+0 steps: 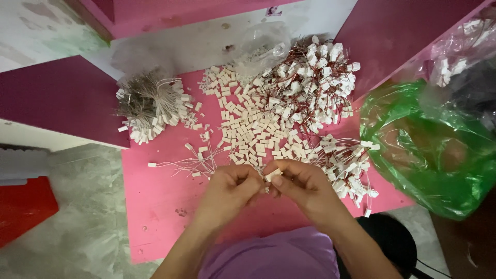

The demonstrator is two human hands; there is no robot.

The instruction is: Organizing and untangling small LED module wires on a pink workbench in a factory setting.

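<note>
My left hand [230,188] and my right hand [305,187] meet above the near part of a pink table [155,206]. The right hand pinches a small white plastic connector [273,174] between thumb and fingers. The left hand's fingertips close on something tiny beside it, likely a thin wire, though I cannot make it out. Just beyond the hands lies a spread of loose white connector housings [253,134]. A big tangle of red-wired connectors [310,82] sits behind them, and a smaller bunch [349,165] lies by my right hand.
A bundle of pale-wired connectors [150,106] lies at the table's left. A clear plastic bag [258,46] sits at the back. A green plastic bag [434,139] bulges at the right. Dark magenta panels flank the table. A red object [23,206] rests on the grey floor at left.
</note>
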